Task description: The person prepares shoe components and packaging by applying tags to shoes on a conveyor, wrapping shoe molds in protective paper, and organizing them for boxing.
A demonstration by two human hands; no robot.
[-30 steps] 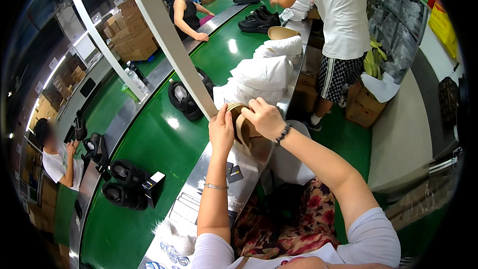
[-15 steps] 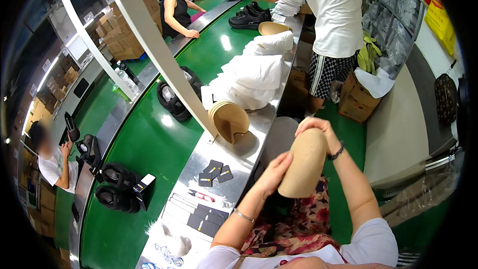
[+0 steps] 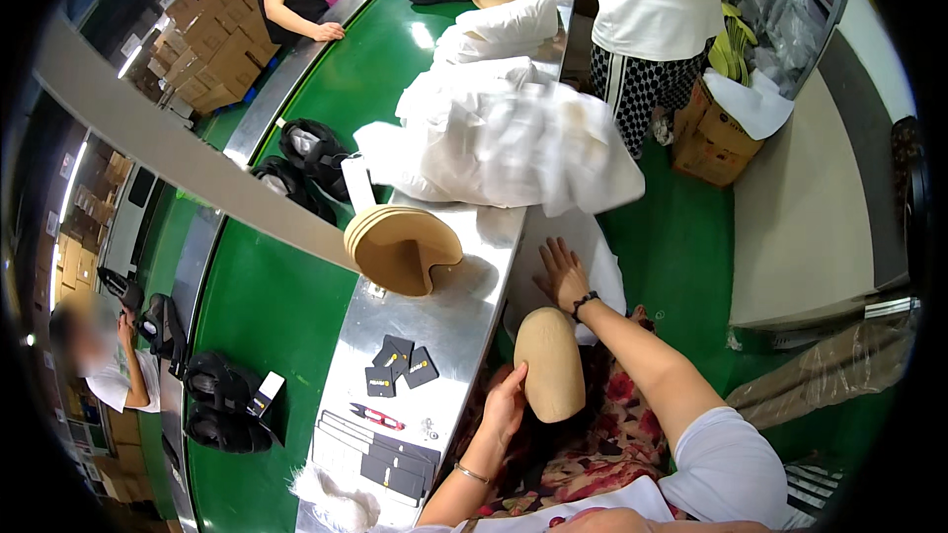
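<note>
My left hand (image 3: 505, 403) grips the lower left side of a curved tan cardboard shoe insert (image 3: 551, 365), held above my lap. My right hand (image 3: 565, 279) is off the insert, its fingers spread over a pale surface (image 3: 597, 247) beside the bench. Whether it touches that surface I cannot tell. Just beyond it, a blurred white sheet (image 3: 583, 153) hangs out past the bench edge from a pile of folded white sheets or bags (image 3: 444, 128). A nested stack of similar tan inserts (image 3: 395, 247) stands on the metal bench.
On the metal bench (image 3: 341, 360) lie black tags (image 3: 400, 363), red-handled thread snips (image 3: 377, 417) and black cards (image 3: 395, 469). Black shoes (image 3: 225, 405) sit on the green conveyor (image 3: 281, 306). A post (image 3: 197, 158) crosses the left. A person in white (image 3: 652, 20) stands ahead.
My right hand has let go of the insert and moved left, its fingers spreading. The insert has come lower and left in my left hand. A white sheet now juts past the bench edge.
</note>
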